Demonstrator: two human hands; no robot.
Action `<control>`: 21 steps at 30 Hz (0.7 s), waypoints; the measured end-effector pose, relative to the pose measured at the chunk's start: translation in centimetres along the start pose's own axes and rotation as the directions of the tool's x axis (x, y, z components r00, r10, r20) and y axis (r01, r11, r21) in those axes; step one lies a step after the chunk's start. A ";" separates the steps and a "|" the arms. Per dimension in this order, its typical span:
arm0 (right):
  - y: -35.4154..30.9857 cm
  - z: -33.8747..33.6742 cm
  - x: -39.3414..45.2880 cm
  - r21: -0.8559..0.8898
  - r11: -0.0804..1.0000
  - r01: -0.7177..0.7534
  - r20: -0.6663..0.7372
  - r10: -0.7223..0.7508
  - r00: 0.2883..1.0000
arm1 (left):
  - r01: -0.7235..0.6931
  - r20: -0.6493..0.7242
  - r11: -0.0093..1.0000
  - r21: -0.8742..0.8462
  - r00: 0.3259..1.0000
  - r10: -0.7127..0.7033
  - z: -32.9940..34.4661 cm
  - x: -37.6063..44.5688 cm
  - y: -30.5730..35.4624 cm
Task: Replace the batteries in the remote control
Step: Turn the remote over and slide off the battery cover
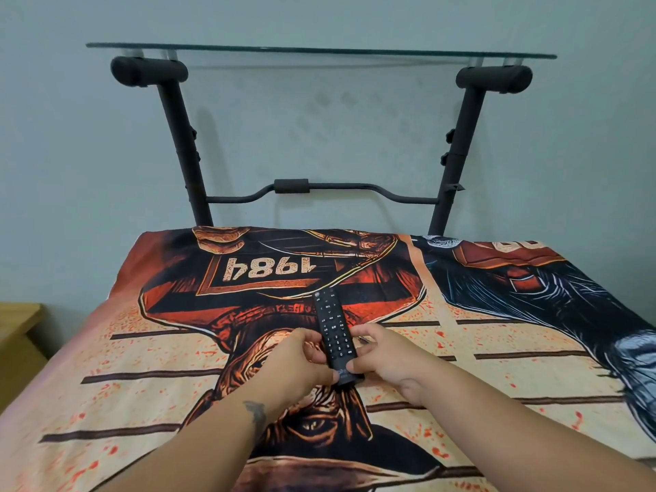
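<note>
Far left there's a bit of a wooden nightstand (19,326) poking in beside the bed. The bed itself is covered with a big printed blanket (149,353), orange and black artwork with "1984" on it, upside down from this angle.

Left hand (301,363) comes in from the near side, small tattoo on the forearm. Its fingers (316,353) are curled in and pressed against the left edge of the remote control (335,335), thumb down by the near end.

The remote is black, button side up, held in the middle of the scene just above the blanket, with its far end pointing away toward the wall. Both hands have it by the near half, so the far half sticks out free. Can't see the back, so no idea what the battery cover looks like from here.

Right hand (385,360) is clamped on the right edge, fingers wrapped around and thumb resting on the near end of the front face. There's something small and dark on the blanket just right of the remote, too hidden by the hand to tell what.

Up at the far side, against the wall, a black metal stand (458,143) carries a glass shelf (319,51).
</note>
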State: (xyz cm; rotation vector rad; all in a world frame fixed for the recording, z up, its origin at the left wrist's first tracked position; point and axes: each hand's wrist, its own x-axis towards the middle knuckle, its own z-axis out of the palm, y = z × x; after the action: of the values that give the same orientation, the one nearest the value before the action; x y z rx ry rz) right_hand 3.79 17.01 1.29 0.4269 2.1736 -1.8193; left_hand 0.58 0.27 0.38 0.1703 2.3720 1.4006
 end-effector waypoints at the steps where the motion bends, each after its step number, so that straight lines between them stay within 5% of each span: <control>1: 0.0 -0.1 0.0 0.035 0.999 0.004 0.013 -0.004 1.000 | -0.019 -0.011 1.000 -0.011 1.000 0.019 -0.1 0.0 0.1; 21: -0.9 -0.1 -1.1 0.345 0.922 0.174 0.022 -0.193 0.981 | -0.231 -0.045 0.967 -0.104 0.973 0.227 -0.8 -1.1 1.3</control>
State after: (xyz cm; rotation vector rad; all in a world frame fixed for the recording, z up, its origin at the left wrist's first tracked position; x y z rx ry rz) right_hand 4.49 16.95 2.55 0.2419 1.9163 -2.2955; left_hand 1.12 -0.06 2.16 0.4057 2.3547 1.6452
